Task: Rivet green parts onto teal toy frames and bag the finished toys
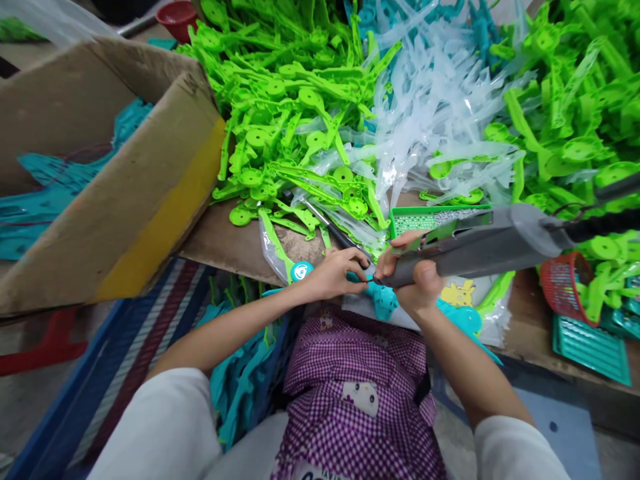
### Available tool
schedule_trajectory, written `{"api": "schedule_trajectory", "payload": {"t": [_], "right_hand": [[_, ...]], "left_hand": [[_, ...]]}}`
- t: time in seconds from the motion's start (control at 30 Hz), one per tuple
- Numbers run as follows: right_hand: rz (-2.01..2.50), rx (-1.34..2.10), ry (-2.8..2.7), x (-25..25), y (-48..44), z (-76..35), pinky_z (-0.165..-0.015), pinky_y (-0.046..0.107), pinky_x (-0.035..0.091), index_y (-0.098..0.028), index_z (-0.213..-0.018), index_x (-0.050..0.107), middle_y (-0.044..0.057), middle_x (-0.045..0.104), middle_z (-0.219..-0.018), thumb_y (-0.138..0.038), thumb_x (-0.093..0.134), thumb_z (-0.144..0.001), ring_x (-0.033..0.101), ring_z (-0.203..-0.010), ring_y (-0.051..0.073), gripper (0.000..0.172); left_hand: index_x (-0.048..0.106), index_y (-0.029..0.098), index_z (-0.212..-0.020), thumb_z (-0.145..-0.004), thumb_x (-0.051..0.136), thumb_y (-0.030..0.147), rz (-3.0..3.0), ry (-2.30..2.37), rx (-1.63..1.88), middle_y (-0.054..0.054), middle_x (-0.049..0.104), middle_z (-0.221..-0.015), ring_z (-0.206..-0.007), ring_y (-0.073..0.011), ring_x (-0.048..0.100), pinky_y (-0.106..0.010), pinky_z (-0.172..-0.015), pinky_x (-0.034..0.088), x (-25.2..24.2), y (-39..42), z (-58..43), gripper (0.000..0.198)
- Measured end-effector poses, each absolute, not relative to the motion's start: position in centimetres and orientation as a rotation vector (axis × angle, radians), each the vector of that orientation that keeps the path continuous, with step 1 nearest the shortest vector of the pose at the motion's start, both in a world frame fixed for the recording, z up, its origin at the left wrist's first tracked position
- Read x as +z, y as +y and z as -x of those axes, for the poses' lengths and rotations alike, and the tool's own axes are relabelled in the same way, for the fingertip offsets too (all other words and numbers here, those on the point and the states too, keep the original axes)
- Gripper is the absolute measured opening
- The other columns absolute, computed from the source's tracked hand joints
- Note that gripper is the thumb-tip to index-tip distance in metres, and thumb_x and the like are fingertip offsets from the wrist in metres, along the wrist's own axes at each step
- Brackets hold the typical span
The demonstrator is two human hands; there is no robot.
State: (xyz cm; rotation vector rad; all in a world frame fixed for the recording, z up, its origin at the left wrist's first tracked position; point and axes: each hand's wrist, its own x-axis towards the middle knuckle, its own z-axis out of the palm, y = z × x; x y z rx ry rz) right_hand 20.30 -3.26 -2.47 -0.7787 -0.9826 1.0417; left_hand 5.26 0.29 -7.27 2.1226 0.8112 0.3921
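Note:
My right hand (417, 280) is wrapped round a grey electric screwdriver (480, 243), which lies nearly level with its tip to the left. My left hand (343, 273) is closed, thumb and fingers pinching a teal plastic part (384, 301) right at the screwdriver's tip. Any screw there is too small to make out. The teal part rests at the table's front edge, just above my lap, and my fingers cover some of it. Beside my left wrist lies a bright green plastic arm with a round teal-and-white disc (301, 271). A dark pen-like tool (333, 227) lies behind my left hand.
Heaps of green plastic parts (280, 100) and clear plastic pieces (435, 113) cover the table's back. A green tray (415, 220) holds small metal pieces. On the left stands a cardboard box (165, 193) with teal parts; on the right, a red basket (565, 287).

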Motion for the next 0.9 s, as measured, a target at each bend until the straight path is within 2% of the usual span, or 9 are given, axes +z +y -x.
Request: {"api": "schedule_trajectory", "payload": {"t": [0.3, 0.43, 0.57, 0.63, 0.77, 0.9], "right_hand": [[0.807, 1.051, -0.976, -2.5, -3.4, -20.2, -0.040, 0.031, 0.048, -0.025, -0.083, 0.056, -0.007, 0.049, -0.045, -0.067, 0.063, -0.067, 0.052, -0.037, 0.016, 0.045], [0.775, 1.048, -0.992, -2.6, -3.4, -20.2, -0.040, 0.031, 0.047, -0.025, -0.085, 0.057, -0.006, 0.048, -0.046, -0.064, 0.061, -0.071, 0.052, -0.038, 0.015, 0.041], [0.812, 1.012, -0.976, -2.7, -3.5, -20.6, -0.043, 0.031, 0.048, -0.025, -0.082, 0.057, -0.007, 0.045, -0.044, -0.067, 0.062, -0.068, 0.054, -0.042, 0.016, 0.045], [0.811, 1.001, -0.991, -2.6, -3.5, -20.9, -0.042, 0.030, 0.048, -0.024, -0.083, 0.058, -0.007, 0.047, -0.044, -0.066, 0.063, -0.068, 0.053, -0.040, 0.016, 0.045], [0.795, 0.926, -0.979, -2.1, -3.8, -22.1, -0.035, 0.025, 0.041, -0.024, -0.083, 0.060, -0.006, 0.051, -0.045, -0.063, 0.064, -0.071, 0.050, -0.036, 0.013, 0.041], [0.831, 0.911, -1.001, -2.6, -3.9, -22.8, -0.035, 0.025, 0.041, -0.023, -0.084, 0.060, -0.006, 0.052, -0.045, -0.062, 0.065, -0.070, 0.050, -0.036, 0.013, 0.041]], "left_hand": [[0.075, 0.022, -0.081, -0.079, 0.072, 0.027, -2.166, 0.793, 0.361, -0.004, 0.064, -0.111, -0.100, -0.0207, 0.059, -0.041, -0.092, 0.034, -7.0, 0.3, -5.1, 0.006], [0.075, 0.022, -0.085, -0.083, 0.069, 0.028, -2.154, 0.704, 0.363, -0.005, 0.062, -0.116, -0.105, -0.0210, 0.057, -0.039, -0.091, 0.034, -6.9, 0.3, -5.1, 0.009], [0.074, 0.023, -0.091, -0.086, 0.066, 0.030, -2.168, 0.657, 0.318, -0.005, 0.060, -0.120, -0.111, -0.0220, 0.055, -0.038, -0.094, 0.032, -6.9, 0.3, -5.2, 0.012], [0.073, 0.024, -0.097, -0.083, 0.069, 0.034, -2.186, 0.686, 0.296, -0.006, 0.059, -0.122, -0.112, -0.0232, 0.054, -0.039, -0.094, 0.032, -7.0, 0.2, -5.3, 0.018], [0.065, 0.025, -0.117, -0.073, 0.077, 0.041, -2.239, 0.750, 0.262, -0.007, 0.058, -0.119, -0.110, -0.0254, 0.054, -0.039, -0.092, 0.035, -7.6, 0.1, -5.5, 0.048], [0.065, 0.022, -0.118, -0.076, 0.075, 0.035, -2.306, 0.741, 0.199, -0.006, 0.061, -0.104, -0.098, -0.0237, 0.057, -0.034, -0.082, 0.040, -8.1, -0.1, -5.7, 0.045]]}}
